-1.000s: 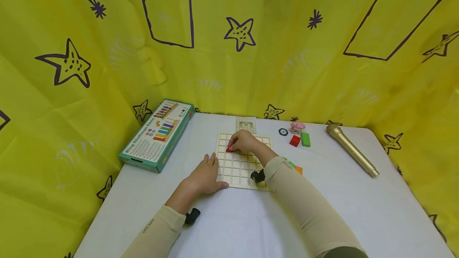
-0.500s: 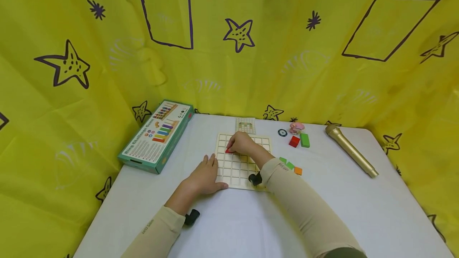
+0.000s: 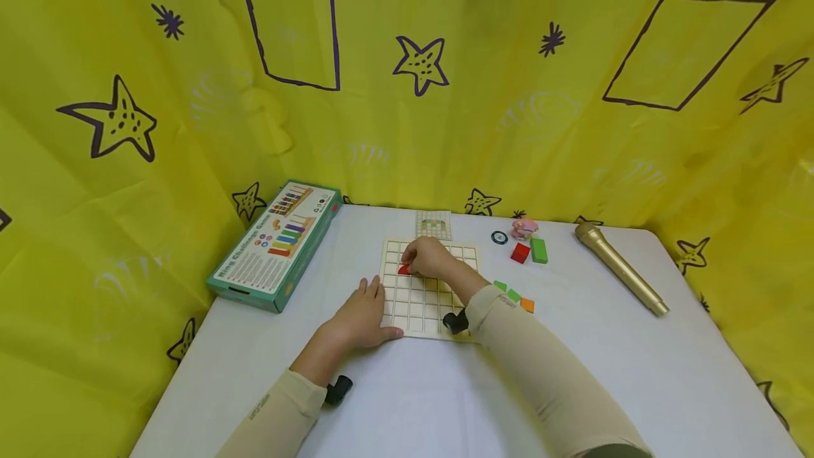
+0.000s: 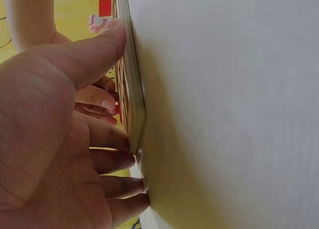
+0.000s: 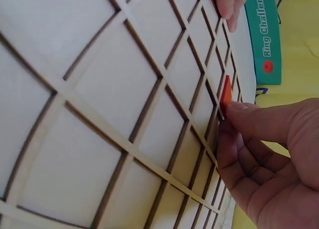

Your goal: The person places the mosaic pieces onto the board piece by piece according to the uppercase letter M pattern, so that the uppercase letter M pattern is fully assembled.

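Red tile [image 5: 226, 95] edge-on at fingertips [image 5: 237, 110], mostly hidden from head view.

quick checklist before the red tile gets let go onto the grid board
1. Right hand has a grip on the red tile: ok, fingertips pinch it.
2. Tile is over the grid board: ok, near the upper left cells.
3. Tile sits flat in one cell: cannot tell, the right wrist view shows it edge-up against the grid.
4. Board is steadied: ok, left hand presses its left edge, thumb along the rim.
5. Spare pieces stay off the board: ok, the green and orange tiles lie on the table to its right.
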`<act>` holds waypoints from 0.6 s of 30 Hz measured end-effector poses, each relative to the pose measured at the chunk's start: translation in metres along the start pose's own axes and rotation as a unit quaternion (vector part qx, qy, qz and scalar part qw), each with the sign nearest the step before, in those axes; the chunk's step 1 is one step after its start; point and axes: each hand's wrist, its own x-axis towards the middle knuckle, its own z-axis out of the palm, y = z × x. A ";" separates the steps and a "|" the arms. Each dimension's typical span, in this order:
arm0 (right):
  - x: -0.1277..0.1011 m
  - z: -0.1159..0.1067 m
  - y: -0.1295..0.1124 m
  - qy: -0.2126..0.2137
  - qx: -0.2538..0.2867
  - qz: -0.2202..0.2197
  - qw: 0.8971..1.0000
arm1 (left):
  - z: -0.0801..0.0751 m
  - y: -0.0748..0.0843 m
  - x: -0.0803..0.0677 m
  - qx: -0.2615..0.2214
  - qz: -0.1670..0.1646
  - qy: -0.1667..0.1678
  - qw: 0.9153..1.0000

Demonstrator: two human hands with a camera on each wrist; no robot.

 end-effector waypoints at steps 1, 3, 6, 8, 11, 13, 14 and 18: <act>-0.001 -0.001 0.001 -0.002 0.003 -0.003 1.000 | 0.000 0.000 -0.001 0.000 0.001 -0.001 1.000; -0.003 -0.003 0.001 -0.006 0.008 -0.005 1.000 | 0.001 0.000 -0.002 -0.002 0.003 0.001 1.000; -0.007 -0.008 0.003 -0.007 0.023 0.000 1.000 | 0.002 0.000 -0.003 -0.006 0.003 0.003 1.000; -0.009 -0.012 0.005 -0.006 0.029 0.002 1.000 | 0.001 0.001 -0.003 -0.009 0.002 0.003 1.000; -0.014 -0.020 0.010 -0.004 0.039 0.007 0.999 | 0.001 0.001 -0.003 -0.011 -0.002 0.000 1.000; -0.017 -0.025 0.016 0.001 0.038 0.005 0.999 | 0.001 0.001 -0.003 -0.013 -0.003 0.000 1.000; -0.019 -0.028 0.019 0.003 0.037 0.004 0.999 | 0.002 0.001 -0.002 -0.013 -0.005 -0.002 1.000; -0.028 -0.039 0.028 0.011 0.033 -0.005 0.999 | 0.002 0.001 -0.001 -0.012 -0.009 0.001 1.000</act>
